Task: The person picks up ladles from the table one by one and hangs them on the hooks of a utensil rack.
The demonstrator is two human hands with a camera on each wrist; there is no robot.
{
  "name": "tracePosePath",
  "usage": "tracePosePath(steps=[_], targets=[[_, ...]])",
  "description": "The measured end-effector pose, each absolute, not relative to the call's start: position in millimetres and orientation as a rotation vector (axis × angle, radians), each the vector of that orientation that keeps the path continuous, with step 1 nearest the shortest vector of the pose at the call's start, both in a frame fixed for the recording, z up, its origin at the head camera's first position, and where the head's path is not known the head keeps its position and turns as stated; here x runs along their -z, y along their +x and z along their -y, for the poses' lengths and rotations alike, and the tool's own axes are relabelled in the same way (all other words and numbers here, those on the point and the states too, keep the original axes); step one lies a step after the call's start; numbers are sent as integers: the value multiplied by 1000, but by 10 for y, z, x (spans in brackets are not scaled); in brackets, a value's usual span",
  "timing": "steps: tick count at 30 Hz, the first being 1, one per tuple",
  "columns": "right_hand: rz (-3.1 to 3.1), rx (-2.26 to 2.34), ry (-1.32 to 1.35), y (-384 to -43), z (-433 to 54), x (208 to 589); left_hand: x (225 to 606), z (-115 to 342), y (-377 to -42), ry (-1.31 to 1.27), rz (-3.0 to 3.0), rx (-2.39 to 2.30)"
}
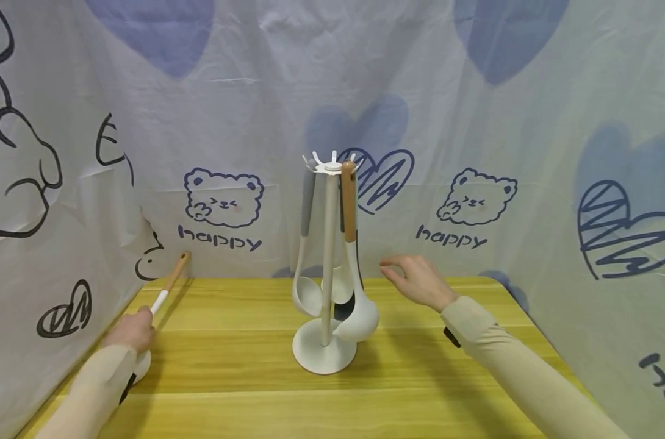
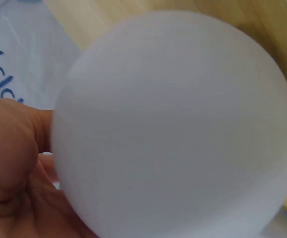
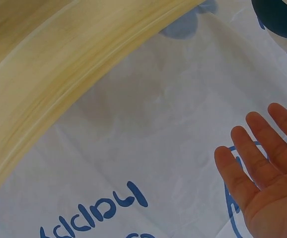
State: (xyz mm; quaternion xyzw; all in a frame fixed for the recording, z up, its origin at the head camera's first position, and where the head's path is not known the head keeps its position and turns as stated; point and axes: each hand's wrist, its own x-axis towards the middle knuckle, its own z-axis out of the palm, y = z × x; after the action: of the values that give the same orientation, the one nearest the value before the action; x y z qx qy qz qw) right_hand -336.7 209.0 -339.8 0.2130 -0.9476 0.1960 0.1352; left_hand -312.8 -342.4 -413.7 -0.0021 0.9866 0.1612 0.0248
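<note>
On the left, my left hand (image 1: 132, 332) grips a white ladle (image 2: 178, 124) by its shaft, its wooden handle end (image 1: 176, 271) pointing away toward the back edge. The round back of its bowl fills most of the left wrist view and hides part of the fingers. My right hand (image 1: 417, 281) hovers right of the utensil stand (image 1: 327, 244) with nothing in it. Its fingers are spread and nearly straight in the right wrist view. From the stand hang a wooden-handled white ladle (image 1: 359, 320) and a grey-handled ladle (image 1: 309, 297).
The white stand's round base (image 1: 310, 356) sits mid-table. Behind its pole hang more utensils, including a black one (image 1: 344, 308), partly hidden. A printed cloth (image 1: 332, 49) surrounds the yellow wood-grain table (image 1: 228, 378) at the back and sides.
</note>
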Motion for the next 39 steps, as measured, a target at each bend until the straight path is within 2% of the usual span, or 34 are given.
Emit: tracePosePath(steps=[22,39], targets=[[2638,-691,608,-3369,-2064,3351,4026,2878,-3067,247,-3510,-729],[2465,-797,611,-3356,-1913,3263,3818,2286,-3110,378,-3521,-1061]])
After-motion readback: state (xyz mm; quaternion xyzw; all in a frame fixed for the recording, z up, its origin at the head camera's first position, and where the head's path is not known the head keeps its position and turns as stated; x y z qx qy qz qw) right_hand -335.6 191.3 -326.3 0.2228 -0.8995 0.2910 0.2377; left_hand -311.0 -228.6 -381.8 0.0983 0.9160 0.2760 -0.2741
